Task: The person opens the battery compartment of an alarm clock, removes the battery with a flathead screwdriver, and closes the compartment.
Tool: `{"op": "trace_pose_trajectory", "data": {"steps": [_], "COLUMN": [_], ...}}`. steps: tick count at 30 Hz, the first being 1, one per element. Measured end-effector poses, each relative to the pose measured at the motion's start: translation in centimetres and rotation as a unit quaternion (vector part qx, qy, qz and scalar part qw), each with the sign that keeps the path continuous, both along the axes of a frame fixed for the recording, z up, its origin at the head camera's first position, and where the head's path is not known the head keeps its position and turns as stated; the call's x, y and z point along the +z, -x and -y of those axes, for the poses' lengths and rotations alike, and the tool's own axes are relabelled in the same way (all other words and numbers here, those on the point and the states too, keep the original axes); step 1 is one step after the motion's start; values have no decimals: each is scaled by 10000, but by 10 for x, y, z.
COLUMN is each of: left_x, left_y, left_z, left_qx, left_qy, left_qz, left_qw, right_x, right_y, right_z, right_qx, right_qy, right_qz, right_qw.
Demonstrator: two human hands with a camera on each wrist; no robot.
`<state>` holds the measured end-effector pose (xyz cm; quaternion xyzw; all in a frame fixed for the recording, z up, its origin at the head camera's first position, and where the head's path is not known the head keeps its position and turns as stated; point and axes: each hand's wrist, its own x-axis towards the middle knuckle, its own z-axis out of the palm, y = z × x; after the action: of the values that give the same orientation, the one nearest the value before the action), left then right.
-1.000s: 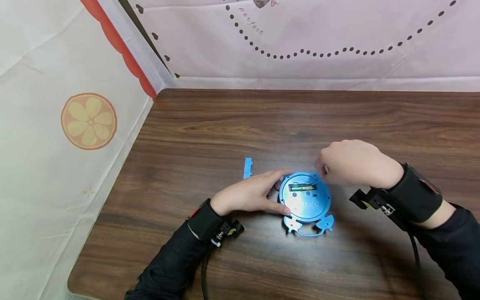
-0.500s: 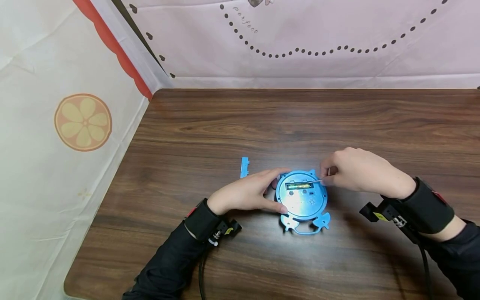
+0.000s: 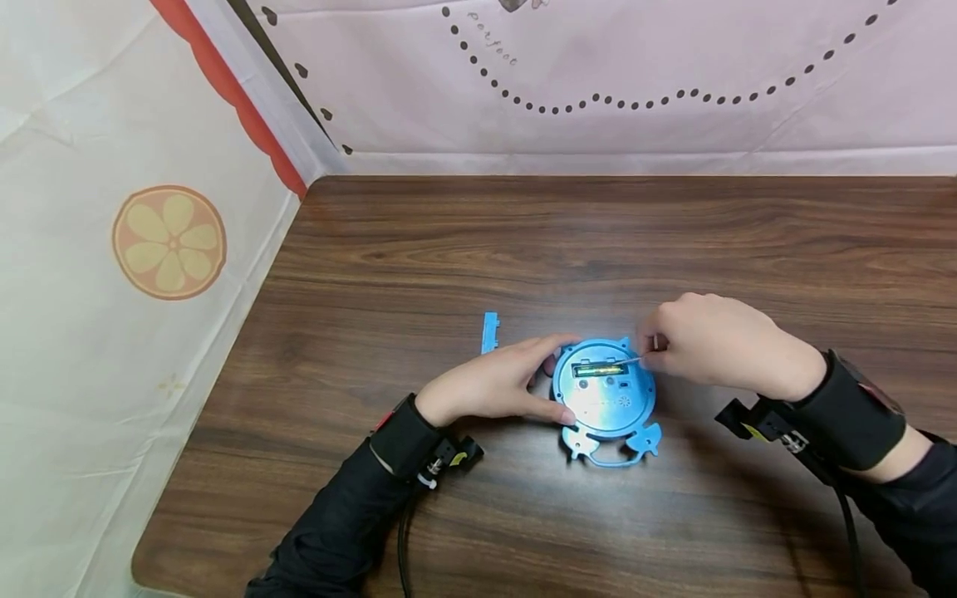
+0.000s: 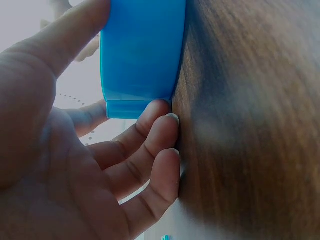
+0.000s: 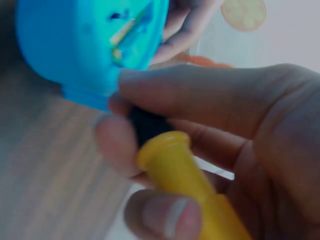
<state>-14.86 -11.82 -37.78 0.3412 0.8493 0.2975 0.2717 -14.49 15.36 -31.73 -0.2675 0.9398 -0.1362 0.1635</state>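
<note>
A round blue alarm clock (image 3: 609, 407) lies face down on the table, its battery slot uncovered with a battery (image 3: 601, 370) inside. My left hand (image 3: 504, 382) grips the clock's left side, thumb on the back's rim and fingers along the side wall (image 4: 142, 50). My right hand (image 3: 721, 345) holds a screwdriver (image 5: 180, 167) with a yellow and black handle, pinched near the front of the handle. In the head view the thin shaft (image 3: 630, 360) reaches in low from the right to the right end of the battery slot. The handle is hidden there behind the hand.
A narrow blue battery cover (image 3: 489, 332) lies on the wooden table (image 3: 419, 249) just beyond my left hand. Printed cloth (image 3: 635, 50) hangs behind the table and along its left side. A cable runs from each wrist camera strap.
My right hand has moved a little right and toward me, and the screwdriver now lies flatter over the slot. The left hand keeps its hold on the clock.
</note>
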Motion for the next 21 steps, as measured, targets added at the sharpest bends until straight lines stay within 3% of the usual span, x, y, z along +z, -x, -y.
{"op": "trace_pose_trajectory", "data": {"steps": [6, 13, 21], "left_x": [-1, -1, 0], "left_y": [0, 1, 1], "left_z": [1, 0, -1], "left_qx": [-8, -71, -86], "left_qy": [-60, -67, -44], "left_qz": [2, -14, -14], "left_qw": [10000, 10000, 10000], "right_x": [10, 15, 15], "right_y": [-5, -7, -13], "right_z": [14, 18, 28], "right_qx": [219, 573, 1045], "right_qy": [-396, -660, -1244], "right_qz": [-661, -852, -1679], "right_qw": [9968, 9925, 9723]}}
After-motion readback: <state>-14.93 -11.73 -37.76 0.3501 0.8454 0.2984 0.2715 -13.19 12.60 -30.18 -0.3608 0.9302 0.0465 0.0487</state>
